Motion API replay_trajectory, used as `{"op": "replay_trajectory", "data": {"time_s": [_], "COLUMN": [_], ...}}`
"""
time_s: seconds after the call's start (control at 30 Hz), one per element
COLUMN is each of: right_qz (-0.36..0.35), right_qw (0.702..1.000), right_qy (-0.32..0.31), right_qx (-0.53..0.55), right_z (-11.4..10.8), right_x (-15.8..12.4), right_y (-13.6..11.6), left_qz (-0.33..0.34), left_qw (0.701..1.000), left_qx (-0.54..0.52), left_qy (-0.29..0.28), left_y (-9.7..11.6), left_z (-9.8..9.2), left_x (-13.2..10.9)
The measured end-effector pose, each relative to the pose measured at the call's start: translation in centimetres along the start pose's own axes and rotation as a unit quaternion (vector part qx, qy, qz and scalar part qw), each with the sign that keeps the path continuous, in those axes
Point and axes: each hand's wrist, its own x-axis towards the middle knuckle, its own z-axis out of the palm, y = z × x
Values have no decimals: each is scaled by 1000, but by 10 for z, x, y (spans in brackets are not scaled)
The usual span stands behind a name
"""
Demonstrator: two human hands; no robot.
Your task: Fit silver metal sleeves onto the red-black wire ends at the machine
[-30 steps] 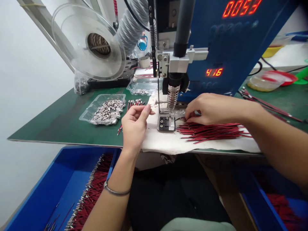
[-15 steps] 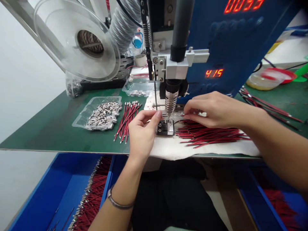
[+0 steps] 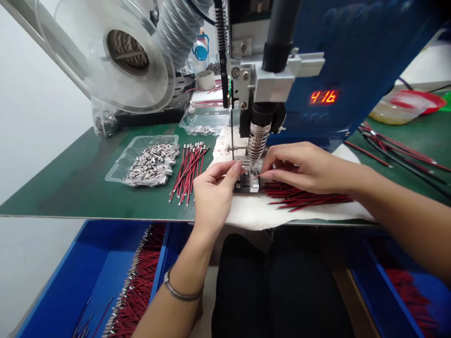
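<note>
My left hand (image 3: pixel 215 190) is at the left side of a small metal fixture (image 3: pixel 254 183) below the machine's tip. Its thumb and forefinger are pinched together, and whatever lies between them is too small to make out. From the right, my right hand (image 3: pixel 306 166) pinches a thin red wire (image 3: pixel 260 175), whose end points at the fixture. The machine's spring-wrapped soldering head (image 3: pixel 258 141) stands just above the fixture, between both hands. Under my right hand a pile of red and black wires (image 3: pixel 303 199) lies on white cloth (image 3: pixel 250 213).
A clear tray of small metal parts (image 3: pixel 153 162) and wires with metal ends (image 3: pixel 188 171) sit on the left. Behind them is another clear tray (image 3: pixel 204 123). Blue bins (image 3: pixel 102 253) hang below the table edge. More wires (image 3: pixel 405 150) lie at right, beside the blue machine (image 3: pixel 324 51).
My right hand has moved left to the fixture with the red wire. My left hand stays pinched beside it. The red display went from 415 to 416, and the view shifted slightly.
</note>
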Motion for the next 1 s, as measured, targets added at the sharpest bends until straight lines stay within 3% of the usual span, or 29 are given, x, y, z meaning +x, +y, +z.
{"op": "replay_trajectory", "data": {"time_s": [0.27,0.57,1.0], "right_qz": [41,17,48], "right_qw": [999,993,992], "right_qy": [18,108,111], "right_qx": [9,-33,-44], "right_z": [-2,9,14], "right_x": [0,0,0], "right_y": [-8,-6,-10], "left_qz": [-6,-9,-5], "left_qw": [998,1000,998], "left_qx": [56,25,56], "left_qy": [-9,6,4], "left_y": [2,2,5], "left_z": [-3,-1,2], "left_x": [0,-2,-2]}}
